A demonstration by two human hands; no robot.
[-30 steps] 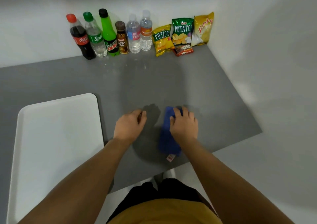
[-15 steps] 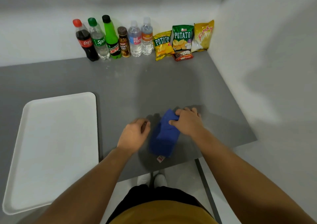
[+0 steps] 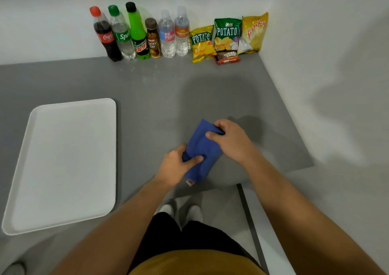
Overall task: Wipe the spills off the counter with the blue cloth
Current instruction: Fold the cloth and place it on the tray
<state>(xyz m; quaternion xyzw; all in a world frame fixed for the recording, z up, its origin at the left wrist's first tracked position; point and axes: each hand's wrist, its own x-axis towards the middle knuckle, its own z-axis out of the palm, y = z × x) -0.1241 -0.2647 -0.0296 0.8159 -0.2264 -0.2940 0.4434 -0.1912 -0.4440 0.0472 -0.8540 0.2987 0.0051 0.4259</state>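
The folded blue cloth (image 3: 201,148) is lifted just above the grey counter (image 3: 160,97), near its front edge. My left hand (image 3: 175,166) grips the cloth's lower left side, thumb across its top face. My right hand (image 3: 228,138) pinches the cloth's upper right edge. A small white and red tag hangs from the cloth's lowest corner. Faint small droplets (image 3: 145,72) speckle the counter in front of the bottles.
A white tray (image 3: 63,161) lies at the left. Several drink bottles (image 3: 139,34) and snack bags (image 3: 227,36) line the back wall. A white wall (image 3: 326,85) bounds the counter on the right. The counter's front edge is just below my hands.
The cloth was flat under my right hand; my right hand lifted its far end, and my left hand moved right and took hold of the cloth's lower side.
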